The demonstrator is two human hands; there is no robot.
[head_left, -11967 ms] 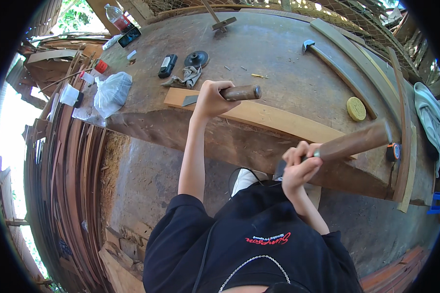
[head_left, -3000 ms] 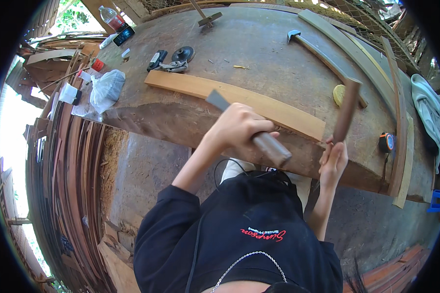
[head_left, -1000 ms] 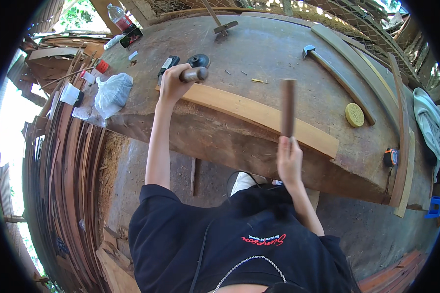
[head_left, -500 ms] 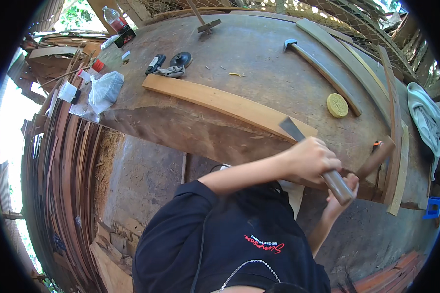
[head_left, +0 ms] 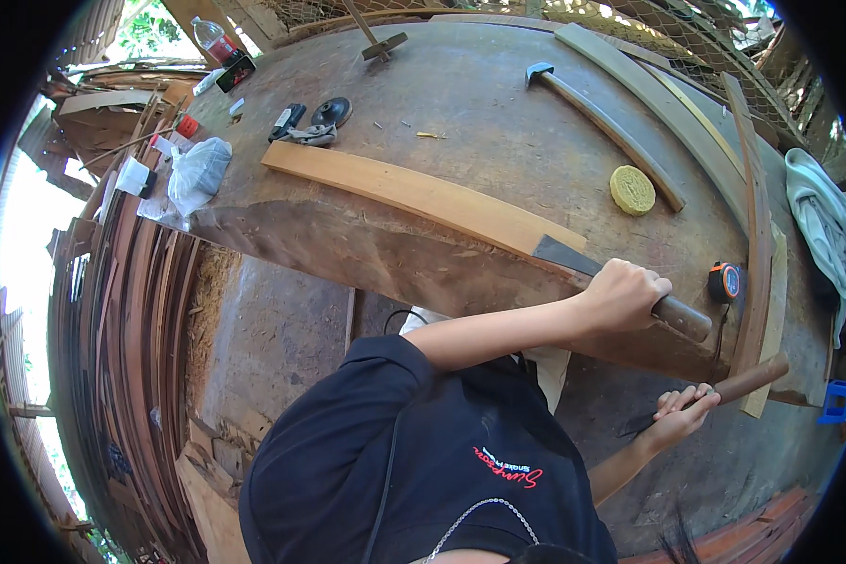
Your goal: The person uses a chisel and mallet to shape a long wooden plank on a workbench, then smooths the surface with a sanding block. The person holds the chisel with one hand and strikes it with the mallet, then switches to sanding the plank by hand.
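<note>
My left hand [head_left: 622,296] is closed around a wide chisel [head_left: 683,317], its wooden handle sticking out to the right. The flat metal blade points left, its tip over the near edge of a long light-brown board [head_left: 414,195] close to the board's right end; I cannot tell whether it touches. Lower right, my right hand [head_left: 683,414] grips a thick round wooden handle [head_left: 750,378] that extends up and right, away from the chisel. A dark, blurred part shows on the other side of that hand; the tool's kind is unclear.
Farther back on the workbench [head_left: 461,85] lie a hammer [head_left: 616,132], a round yellow coil [head_left: 633,191] and a marking gauge [head_left: 383,47]. A tape measure [head_left: 724,281] sits right, beside long wooden strips [head_left: 754,235]. A plastic bag [head_left: 200,174] rests far left.
My right hand has swung down and right with its wooden-handled tool, away from the chisel. My left hand and the chisel have shifted slightly right, with the handle now lying flatter.
</note>
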